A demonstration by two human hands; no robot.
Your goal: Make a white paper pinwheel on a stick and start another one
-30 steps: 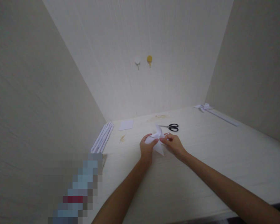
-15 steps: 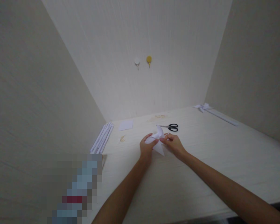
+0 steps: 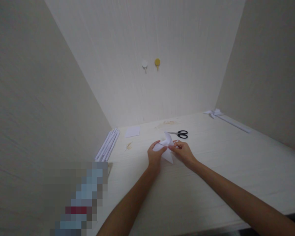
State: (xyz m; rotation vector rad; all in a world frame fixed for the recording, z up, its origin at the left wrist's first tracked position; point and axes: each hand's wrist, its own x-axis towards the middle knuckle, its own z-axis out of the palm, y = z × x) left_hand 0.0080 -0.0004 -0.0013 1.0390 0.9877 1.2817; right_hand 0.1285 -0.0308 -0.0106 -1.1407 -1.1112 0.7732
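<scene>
My left hand (image 3: 154, 155) grips the folded paper (image 3: 168, 141); right hand (image 3: 182, 152) pinches near its middle. Paper between both hands, scissors (image 3: 182, 134) beyond the right. Light, steady pressure should spare the folds.

On the counter (image 3: 211, 164), scissors (image 3: 183, 134) lie just behind a paper pinwheel (image 3: 167, 156) between left grip (image 3: 154, 156) and right grip (image 3: 185, 152) — leftward, sticks (image 3: 128, 146), a paper sheet (image 3: 132, 131) behind them, paper rolls (image 3: 107, 145) left of both — with another pinwheel (image 3: 215, 113) far right.
</scene>
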